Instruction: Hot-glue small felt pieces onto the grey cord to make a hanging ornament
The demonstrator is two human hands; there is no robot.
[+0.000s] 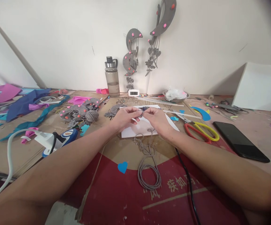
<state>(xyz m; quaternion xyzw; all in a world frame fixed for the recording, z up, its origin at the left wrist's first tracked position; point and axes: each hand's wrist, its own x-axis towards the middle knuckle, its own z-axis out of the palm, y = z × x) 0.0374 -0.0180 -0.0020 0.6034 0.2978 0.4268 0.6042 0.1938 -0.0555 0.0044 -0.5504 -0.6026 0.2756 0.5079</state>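
My left hand [126, 118] and my right hand [156, 120] meet over a white sheet of paper [135, 132]. Fingertips of both are closed in a pinch around a grey cord, mostly hidden by the fingers. Below the hands, the loose grey cord [149, 178] trails down off the paper and ends in a coil on the red and brown cardboard. A blue paper heart [122, 167] lies left of the coil. Just beyond my left hand sits a bundle of grey pieces [113, 111].
Scissors [201, 131] with red and yellow handles and a black phone [240, 140] lie at right. Left are a blue and white glue gun [60, 142], felt scraps and a yarn ball [92, 115]. A bottle [112, 76] and small clock [133, 92] stand behind, below grey moon hangings [134, 34].
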